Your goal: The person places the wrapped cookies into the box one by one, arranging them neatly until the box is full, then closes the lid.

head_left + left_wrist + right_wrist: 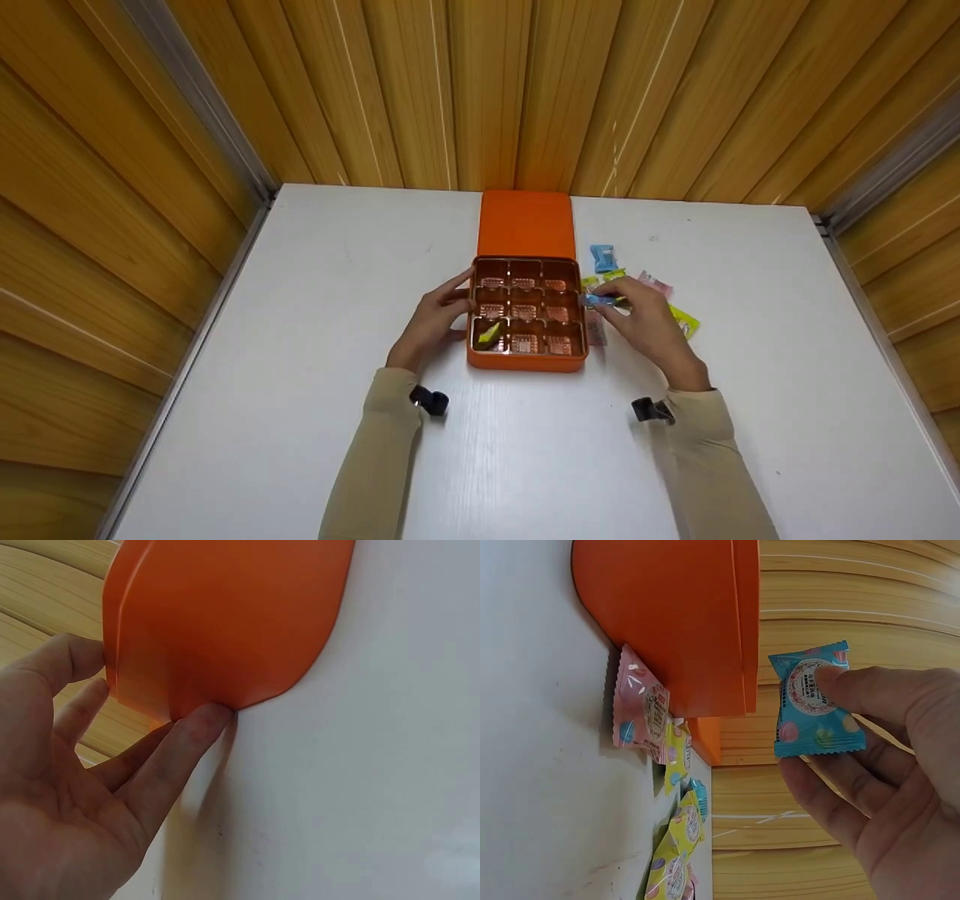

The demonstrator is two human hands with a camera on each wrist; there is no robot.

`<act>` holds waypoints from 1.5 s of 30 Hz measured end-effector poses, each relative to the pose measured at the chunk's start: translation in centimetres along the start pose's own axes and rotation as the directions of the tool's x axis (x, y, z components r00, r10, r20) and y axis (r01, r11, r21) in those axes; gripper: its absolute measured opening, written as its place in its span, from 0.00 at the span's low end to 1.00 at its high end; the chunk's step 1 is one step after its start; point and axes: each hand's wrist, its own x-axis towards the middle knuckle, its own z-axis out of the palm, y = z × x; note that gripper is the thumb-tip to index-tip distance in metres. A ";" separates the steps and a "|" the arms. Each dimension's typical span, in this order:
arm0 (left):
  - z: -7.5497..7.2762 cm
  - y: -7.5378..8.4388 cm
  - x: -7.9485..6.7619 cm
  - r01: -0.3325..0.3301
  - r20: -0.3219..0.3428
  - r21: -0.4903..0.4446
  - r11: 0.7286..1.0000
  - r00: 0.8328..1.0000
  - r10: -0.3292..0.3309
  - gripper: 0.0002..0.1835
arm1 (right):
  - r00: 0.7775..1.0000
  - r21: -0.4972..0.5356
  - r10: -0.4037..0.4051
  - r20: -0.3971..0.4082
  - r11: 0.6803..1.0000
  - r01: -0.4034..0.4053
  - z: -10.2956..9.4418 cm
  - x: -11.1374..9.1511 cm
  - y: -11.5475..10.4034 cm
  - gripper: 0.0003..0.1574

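Observation:
My right hand (pixel 646 319) pinches a blue wrapped candy (pixel 810 701) between thumb and fingers, just off the right side of an orange box (pixel 527 363). In the right wrist view the packet is held up beside the box wall. My left hand (pixel 431 322) touches the box's left side with fairly straight fingers. The box stands open, with a clear plastic divider (pixel 525 319) in rows of square compartments. A yellow-green wrapped candy (pixel 489 334) lies in the near left compartment; the other compartments hold nothing visible.
The orange lid (pixel 526 223) lies back behind the box. Right of the box lie a blue candy (pixel 603 258), a pink candy (pixel 640 706) close to the wall, and several yellow and pink ones, partly behind my right hand. A wood-patterned wall (pixel 495 90) borders the white table (pixel 300 360).

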 end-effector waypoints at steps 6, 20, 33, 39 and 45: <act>0.0 -0.1 0.1 -0.004 0.007 0.000 1.000 1.000 0.004 0.35 | 1.000 0.014 -0.009 0.019 1.000 0.009 0.4 0.1 -0.5 0.15; 0.0 -0.1 0.1 -0.004 0.006 0.017 1.000 1.000 0.004 0.35 | 0.995 0.068 -0.069 0.068 0.996 0.065 1.9 0.0 -1.8 0.14; -0.1 -0.1 0.0 -0.011 0.013 0.023 1.000 1.000 0.010 0.35 | 0.988 0.051 -0.110 0.107 0.993 0.105 3.0 0.2 -2.8 0.14; -0.1 -0.2 0.1 -0.006 0.008 0.023 1.000 1.000 0.006 0.34 | 0.984 0.038 -0.111 0.139 0.994 0.107 3.3 0.2 -3.3 0.15; -0.2 -0.2 0.2 -0.003 0.012 0.019 1.000 1.000 0.003 0.34 | 0.976 0.048 -0.126 0.176 0.992 0.120 3.7 0.4 -3.6 0.14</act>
